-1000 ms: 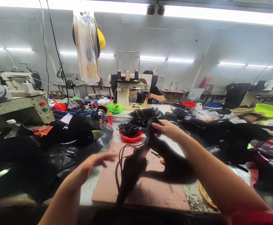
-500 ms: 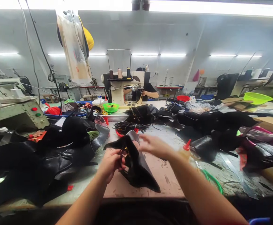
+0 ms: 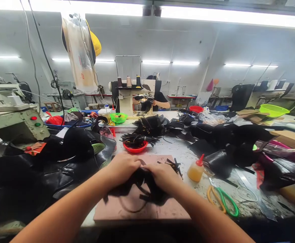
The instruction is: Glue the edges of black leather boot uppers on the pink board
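Note:
My left hand (image 3: 124, 168) and my right hand (image 3: 164, 175) are close together, both closed on the upper edge of a black leather piece (image 3: 134, 182). The piece hangs from them over a pinkish board (image 3: 104, 210), its lower part blurred, with a strap-like strip dangling in the middle. Right behind my right hand lies a small bunch of black strips (image 3: 175, 165) on the board. Beyond the board, more black strips (image 3: 137, 139) lie across a red bowl (image 3: 135, 148). My fingertips are partly hidden by the backs of my hands.
A glue bottle (image 3: 196, 171) with a red tip and green-and-orange-handled scissors (image 3: 227, 202) lie to the right. Black leather pieces are heaped at left (image 3: 68, 168) and right (image 3: 225, 145). A person (image 3: 162, 101) works at a sewing machine (image 3: 127, 101) opposite.
My left hand has moved up from the piece's side to its top edge. My right hand has come down onto that edge. The leather piece has turned, and the strips on the board are uncovered.

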